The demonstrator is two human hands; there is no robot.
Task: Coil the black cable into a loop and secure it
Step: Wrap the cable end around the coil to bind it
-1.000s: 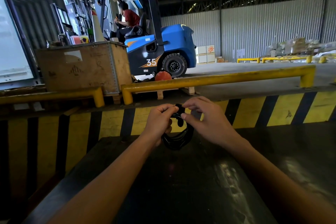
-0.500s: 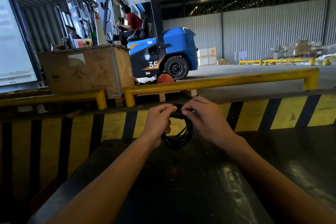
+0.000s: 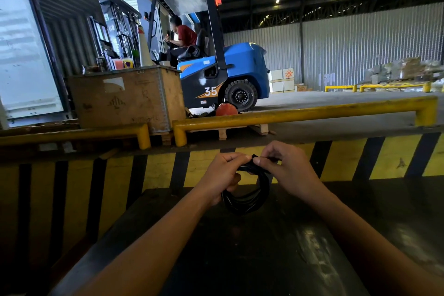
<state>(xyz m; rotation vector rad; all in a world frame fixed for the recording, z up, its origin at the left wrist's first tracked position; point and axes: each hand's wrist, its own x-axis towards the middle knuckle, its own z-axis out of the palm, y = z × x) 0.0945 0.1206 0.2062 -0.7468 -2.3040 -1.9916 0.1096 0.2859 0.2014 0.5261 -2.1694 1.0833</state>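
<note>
While the coiled cable (image 3: 247,197) hangs above the table (image 3: 240,259), the left hand (image 3: 222,175) grips its side and the right hand's (image 3: 286,170) fingers (image 3: 260,162) pinch its top.

The right hand (image 3: 292,170) is shifting its grip: a second ago its fingers curled over the top of the black cable (image 3: 247,196) with a short end hanging between the hands, and now the thumb and forefinger pinch a thin bit at the very top of the coil, pulled out sideways to the right. That dangling end is no longer hanging. The left hand (image 3: 222,176) closes in tighter on the upper left of the bundle. The loop hangs flatter and more gathered below the hands, its strands bunched closer together than before.
</note>
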